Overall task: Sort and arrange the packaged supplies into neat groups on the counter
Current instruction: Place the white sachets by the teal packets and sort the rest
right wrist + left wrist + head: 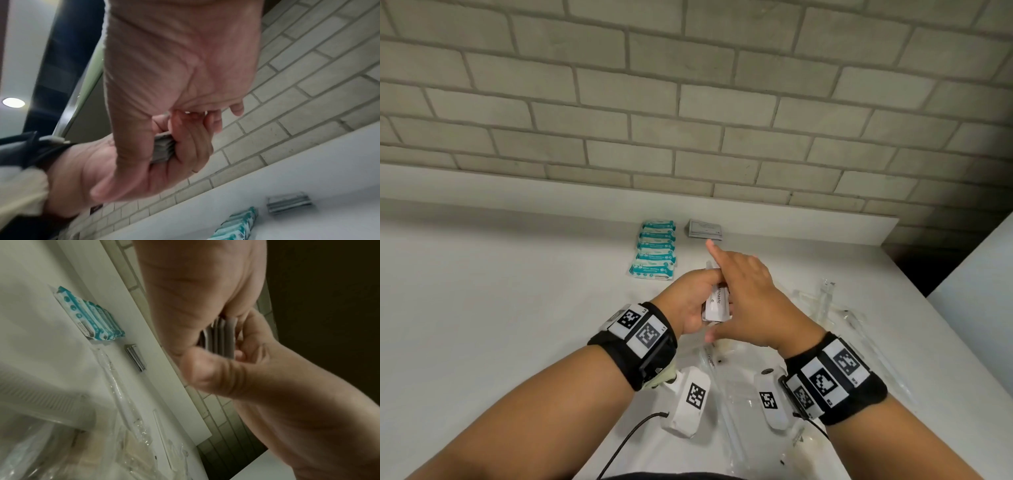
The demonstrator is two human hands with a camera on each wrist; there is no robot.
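My left hand (690,303) grips a small stack of white toothpaste packets (717,305) above the counter, its fingers (193,142) curled round the stack (162,149). My right hand (748,294) lies over the stack from the right, index finger straight and pointing away, thumb at the near end. The packet edges (224,337) show between both hands. A row of teal wipe packets (654,251) lies near the back. A small stack of grey sachets (705,229) sits just right of it.
Toothbrushes in clear wrappers (825,294) lie loose to the right, with a crumpled clear bag (736,394) under my wrists. The white counter (482,291) ends at a brick wall behind. It drops off at a dark gap (914,260) on the right.
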